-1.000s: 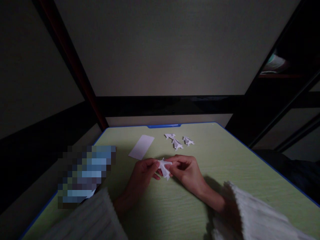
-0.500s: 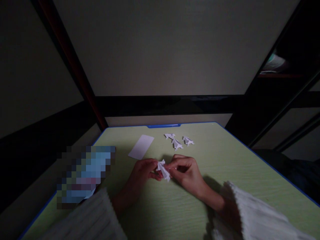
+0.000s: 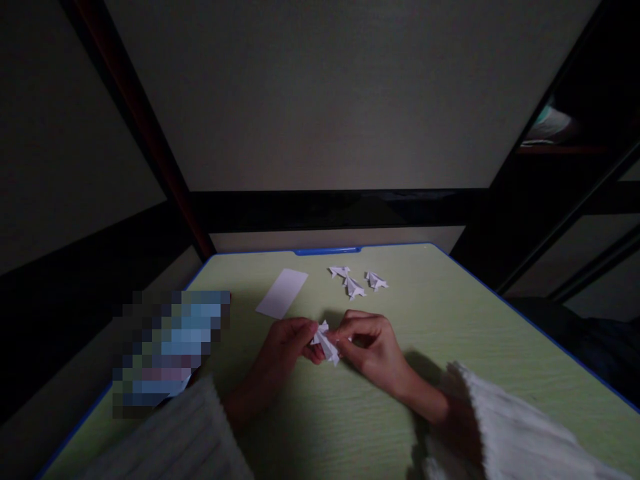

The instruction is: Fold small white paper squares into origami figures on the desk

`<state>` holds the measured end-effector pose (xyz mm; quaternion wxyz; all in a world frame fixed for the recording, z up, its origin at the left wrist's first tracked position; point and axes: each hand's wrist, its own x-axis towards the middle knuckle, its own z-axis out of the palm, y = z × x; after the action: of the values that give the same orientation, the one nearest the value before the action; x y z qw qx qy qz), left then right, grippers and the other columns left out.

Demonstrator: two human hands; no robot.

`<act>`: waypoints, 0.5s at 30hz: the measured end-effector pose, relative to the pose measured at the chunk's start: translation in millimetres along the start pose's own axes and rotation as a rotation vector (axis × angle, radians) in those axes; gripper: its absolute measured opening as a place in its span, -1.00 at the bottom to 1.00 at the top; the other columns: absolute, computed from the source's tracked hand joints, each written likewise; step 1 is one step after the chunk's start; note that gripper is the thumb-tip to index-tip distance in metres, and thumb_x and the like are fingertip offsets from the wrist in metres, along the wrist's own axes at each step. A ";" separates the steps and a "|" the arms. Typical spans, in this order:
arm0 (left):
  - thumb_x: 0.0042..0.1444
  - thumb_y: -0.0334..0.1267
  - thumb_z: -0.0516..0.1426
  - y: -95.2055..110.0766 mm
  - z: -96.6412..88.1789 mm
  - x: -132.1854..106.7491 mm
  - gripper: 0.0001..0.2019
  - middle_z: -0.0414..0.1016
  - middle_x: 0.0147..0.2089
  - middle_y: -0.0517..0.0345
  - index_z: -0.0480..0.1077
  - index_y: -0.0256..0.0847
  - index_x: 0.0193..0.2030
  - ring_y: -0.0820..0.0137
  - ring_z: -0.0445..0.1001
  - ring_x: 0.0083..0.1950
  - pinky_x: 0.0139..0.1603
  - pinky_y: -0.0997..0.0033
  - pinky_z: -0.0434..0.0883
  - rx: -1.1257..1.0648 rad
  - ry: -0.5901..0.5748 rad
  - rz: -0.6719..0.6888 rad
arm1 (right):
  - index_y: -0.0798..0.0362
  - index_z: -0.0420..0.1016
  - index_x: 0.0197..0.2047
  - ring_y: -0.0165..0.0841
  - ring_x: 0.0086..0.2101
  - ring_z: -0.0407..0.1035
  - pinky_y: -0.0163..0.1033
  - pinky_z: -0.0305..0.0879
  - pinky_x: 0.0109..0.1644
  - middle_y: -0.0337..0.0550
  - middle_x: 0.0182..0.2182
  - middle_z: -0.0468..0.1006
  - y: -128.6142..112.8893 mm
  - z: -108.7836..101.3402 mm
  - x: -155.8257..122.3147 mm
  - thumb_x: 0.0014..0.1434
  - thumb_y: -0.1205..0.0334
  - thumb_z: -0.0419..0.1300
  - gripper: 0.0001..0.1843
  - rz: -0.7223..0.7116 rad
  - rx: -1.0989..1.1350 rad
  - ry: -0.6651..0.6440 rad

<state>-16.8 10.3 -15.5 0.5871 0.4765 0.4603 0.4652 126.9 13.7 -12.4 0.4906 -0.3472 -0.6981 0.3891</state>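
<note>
Between my two hands is a small folded white paper figure (image 3: 327, 348), shaped like an origami frog. My left hand (image 3: 287, 340) pinches its left side between thumb and fingers. On the opposite side, my right hand (image 3: 370, 339) grips a flap with thumb and forefinger. Part of the figure is hidden behind the fingertips. Farther back on the table lie three similar folded paper figures: one at the left (image 3: 339, 271), one in the middle (image 3: 355, 288) and one at the right (image 3: 376, 281). The left and middle ones touch or nearly touch.
A flat white sheet of paper (image 3: 283, 293) lies beyond my left hand. At the table's left edge is a bluish, pixelated object (image 3: 185, 340). The pale green table (image 3: 450, 320) has a blue rim and a blue handle (image 3: 327, 251) at its far edge, with a panel behind.
The paper figure has shifted very slightly left and down in my fingers. My left thumb and fingers have moved a little on it; the right hand is nearly still.
</note>
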 end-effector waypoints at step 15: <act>-0.20 -0.15 0.15 1.2 1.9 0.8 -0.76 0.35 -0.70 0.21 0.34 -0.32 -0.66 0.53 0.29 -0.67 -0.64 0.55 0.25 0.009 0.004 0.014 | 0.08 0.51 -0.56 -0.50 -0.63 0.16 -0.39 0.05 -0.59 -0.25 -0.68 0.32 0.8 -0.3 0.1 -0.10 0.43 0.14 -0.85 -0.086 -0.034 0.021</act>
<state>-14.9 11.0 -14.2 0.5809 0.4812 0.4602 0.4682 127.2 14.2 -13.0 0.5083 -0.3291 -0.7137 0.3521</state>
